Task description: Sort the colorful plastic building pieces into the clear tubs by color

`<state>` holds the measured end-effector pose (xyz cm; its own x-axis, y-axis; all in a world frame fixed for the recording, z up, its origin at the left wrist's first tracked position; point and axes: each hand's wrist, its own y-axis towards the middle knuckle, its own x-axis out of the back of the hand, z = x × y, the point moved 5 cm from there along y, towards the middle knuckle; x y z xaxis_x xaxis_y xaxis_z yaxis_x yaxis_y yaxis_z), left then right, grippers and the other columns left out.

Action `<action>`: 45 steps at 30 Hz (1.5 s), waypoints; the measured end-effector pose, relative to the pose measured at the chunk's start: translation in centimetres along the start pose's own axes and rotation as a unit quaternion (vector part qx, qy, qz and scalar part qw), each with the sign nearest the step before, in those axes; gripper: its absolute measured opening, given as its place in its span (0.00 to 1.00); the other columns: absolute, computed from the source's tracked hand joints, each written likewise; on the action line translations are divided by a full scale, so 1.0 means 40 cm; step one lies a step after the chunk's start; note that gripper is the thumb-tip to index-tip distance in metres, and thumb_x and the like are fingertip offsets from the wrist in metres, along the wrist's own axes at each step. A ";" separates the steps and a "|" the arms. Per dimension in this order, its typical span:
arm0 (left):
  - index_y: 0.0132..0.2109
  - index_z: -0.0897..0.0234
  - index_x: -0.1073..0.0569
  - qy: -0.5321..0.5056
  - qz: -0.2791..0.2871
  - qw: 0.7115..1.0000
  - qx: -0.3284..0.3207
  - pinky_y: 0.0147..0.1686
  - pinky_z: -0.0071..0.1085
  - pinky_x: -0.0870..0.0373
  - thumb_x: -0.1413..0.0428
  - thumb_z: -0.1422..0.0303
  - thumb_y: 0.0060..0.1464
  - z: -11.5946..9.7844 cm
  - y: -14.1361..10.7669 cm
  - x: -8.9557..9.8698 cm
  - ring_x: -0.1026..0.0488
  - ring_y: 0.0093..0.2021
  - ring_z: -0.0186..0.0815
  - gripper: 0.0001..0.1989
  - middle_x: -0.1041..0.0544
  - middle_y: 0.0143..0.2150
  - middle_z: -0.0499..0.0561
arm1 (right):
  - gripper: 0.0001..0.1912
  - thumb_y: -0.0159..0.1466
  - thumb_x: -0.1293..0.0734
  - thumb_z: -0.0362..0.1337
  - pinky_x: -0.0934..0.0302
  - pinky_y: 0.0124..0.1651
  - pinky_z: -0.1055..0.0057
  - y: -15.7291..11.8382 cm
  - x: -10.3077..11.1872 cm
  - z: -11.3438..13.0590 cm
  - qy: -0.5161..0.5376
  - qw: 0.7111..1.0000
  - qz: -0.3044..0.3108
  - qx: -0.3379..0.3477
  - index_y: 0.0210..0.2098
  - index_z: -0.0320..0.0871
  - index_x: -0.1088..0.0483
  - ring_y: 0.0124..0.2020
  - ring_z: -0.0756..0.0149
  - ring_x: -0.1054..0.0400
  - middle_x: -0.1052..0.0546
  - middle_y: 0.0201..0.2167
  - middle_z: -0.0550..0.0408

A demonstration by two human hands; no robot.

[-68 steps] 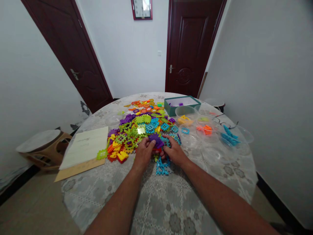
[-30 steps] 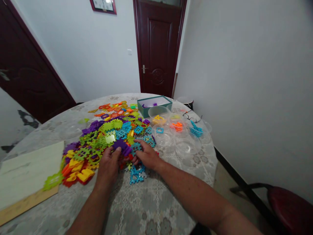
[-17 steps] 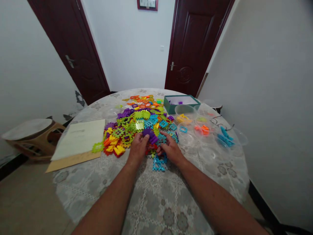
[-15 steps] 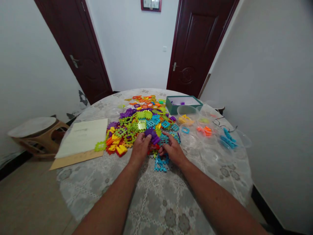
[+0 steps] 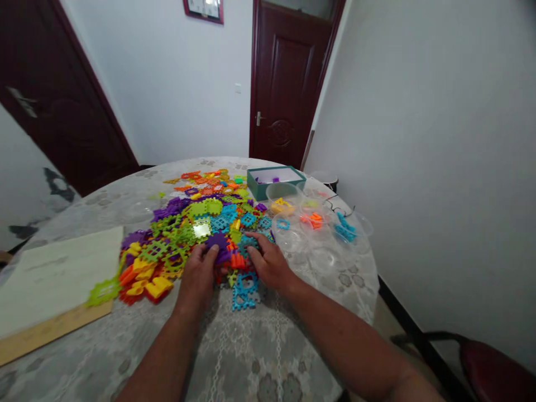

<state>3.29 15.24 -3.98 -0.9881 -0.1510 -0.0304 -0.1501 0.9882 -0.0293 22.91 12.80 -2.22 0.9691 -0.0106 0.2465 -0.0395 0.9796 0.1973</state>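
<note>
A heap of bright plastic building tiles [image 5: 180,229] with notched edges lies in front of me. My left hand [image 5: 200,273] is at its near side, closed on a purple building tile [image 5: 218,243], thumb on top. The fingers beneath it are mostly hidden. My right hand [image 5: 270,261] has thumb and index finger around the edge of a blue building tile [image 5: 247,245]. Orange-red pieces [image 5: 238,261] show between the hands. Below them on the cloth lie blue openwork tiles [image 5: 245,293].
Right of the heap stand clear plastic bowls [image 5: 288,237], some with yellow, orange or blue pieces. Behind them is a green box [image 5: 259,190]. On the left lie a paper sheet [image 5: 62,262] and a yellow-green tile [image 5: 104,291]. A dark red chair [image 5: 494,363] stands lower right.
My view has turned right, so the table and heap appear further left. The hands have parted slightly, and more of the orange-red pieces shows between them.
</note>
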 end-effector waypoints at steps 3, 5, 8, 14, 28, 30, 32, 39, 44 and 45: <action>0.39 0.58 0.23 0.076 0.003 0.997 -0.021 0.21 0.28 0.34 0.37 0.57 0.58 -0.030 -0.011 0.004 0.31 0.22 0.34 0.10 0.24 0.27 0.47 | 0.18 0.72 0.36 0.42 0.33 0.49 0.65 0.003 0.111 0.089 -0.139 0.980 -0.101 0.101 0.60 0.49 0.27 0.42 0.60 0.25 0.19 0.44 0.54; 0.39 0.58 0.23 0.095 0.002 0.995 -0.021 0.22 0.28 0.35 0.38 0.56 0.58 -0.040 -0.017 0.004 0.31 0.22 0.34 0.10 0.23 0.28 0.48 | 0.18 0.73 0.37 0.42 0.34 0.55 0.64 -0.001 0.223 0.136 -0.185 0.955 -0.190 0.133 0.58 0.47 0.26 0.48 0.58 0.25 0.19 0.50 0.51; 0.41 0.59 0.23 0.064 0.004 0.998 -0.005 0.24 0.28 0.32 0.37 0.55 0.57 -0.034 -0.022 -0.001 0.28 0.26 0.34 0.13 0.21 0.32 0.49 | 0.20 0.72 0.39 0.43 0.34 0.55 0.61 -0.014 0.417 0.162 -0.292 0.898 -0.311 0.105 0.58 0.44 0.26 0.50 0.53 0.25 0.18 0.50 0.45; 0.45 0.61 0.24 0.002 0.051 0.999 0.014 0.20 0.25 0.37 0.38 0.53 0.57 -0.003 -0.024 -0.027 0.32 0.23 0.30 0.17 0.24 0.31 0.46 | 0.23 0.69 0.39 0.38 0.33 0.49 0.56 -0.020 0.709 0.043 -0.564 0.743 -0.349 -0.088 0.58 0.36 0.24 0.44 0.46 0.23 0.17 0.43 0.35; 0.40 0.60 0.21 -0.002 0.135 0.991 -0.017 0.25 0.27 0.37 0.33 0.54 0.55 -0.002 -0.037 -0.045 0.31 0.27 0.32 0.15 0.23 0.31 0.48 | 0.20 0.69 0.33 0.47 0.28 0.40 0.64 0.024 0.179 0.079 -0.146 0.989 0.013 0.014 0.56 0.46 0.24 0.38 0.61 0.23 0.18 0.46 0.48; 0.40 0.60 0.21 0.013 0.148 0.988 -0.034 0.27 0.28 0.36 0.33 0.55 0.54 0.000 -0.035 -0.048 0.30 0.29 0.33 0.15 0.22 0.33 0.48 | 0.17 0.68 0.31 0.47 0.31 0.33 0.68 0.020 0.062 0.066 -0.073 0.994 0.079 -0.017 0.52 0.46 0.23 0.31 0.63 0.25 0.18 0.37 0.53; 0.40 0.60 0.20 0.019 0.153 0.987 -0.043 0.29 0.29 0.35 0.33 0.55 0.54 0.001 -0.033 -0.048 0.29 0.30 0.34 0.14 0.21 0.33 0.48 | 0.12 0.68 0.32 0.48 0.35 0.28 0.70 0.017 -0.008 0.043 -0.036 0.994 0.094 -0.043 0.42 0.46 0.24 0.26 0.65 0.29 0.22 0.28 0.58; 0.45 0.61 0.18 -0.019 0.148 0.989 -0.007 0.30 0.30 0.29 0.34 0.58 0.55 0.007 -0.032 -0.046 0.23 0.34 0.37 0.14 0.18 0.38 0.54 | 0.14 0.65 0.30 0.50 0.34 0.27 0.71 0.008 -0.015 -0.060 0.135 0.983 0.024 -0.118 0.40 0.46 0.29 0.23 0.66 0.30 0.24 0.23 0.59; 0.53 0.62 0.20 -0.092 0.142 0.986 -0.002 0.45 0.38 0.22 0.35 0.70 0.51 0.022 -0.019 -0.045 0.19 0.45 0.42 0.20 0.16 0.49 0.58 | 0.18 0.63 0.28 0.52 0.32 0.26 0.71 0.008 -0.003 -0.088 0.233 0.962 -0.017 -0.139 0.38 0.45 0.31 0.23 0.66 0.29 0.23 0.24 0.57; 0.53 0.62 0.21 -0.099 0.138 0.985 -0.004 0.47 0.39 0.22 0.36 0.71 0.50 0.026 -0.016 -0.045 0.19 0.46 0.42 0.21 0.16 0.49 0.58 | 0.18 0.63 0.28 0.52 0.32 0.26 0.71 0.007 -0.006 -0.090 0.244 0.960 -0.015 -0.139 0.38 0.45 0.32 0.23 0.65 0.29 0.23 0.24 0.58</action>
<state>5.19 14.84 -4.92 -0.9655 0.1231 -0.2296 0.1227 0.9923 0.0160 23.55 13.81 -5.61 0.9702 -0.0103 -0.2420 -0.0093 0.9968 -0.0796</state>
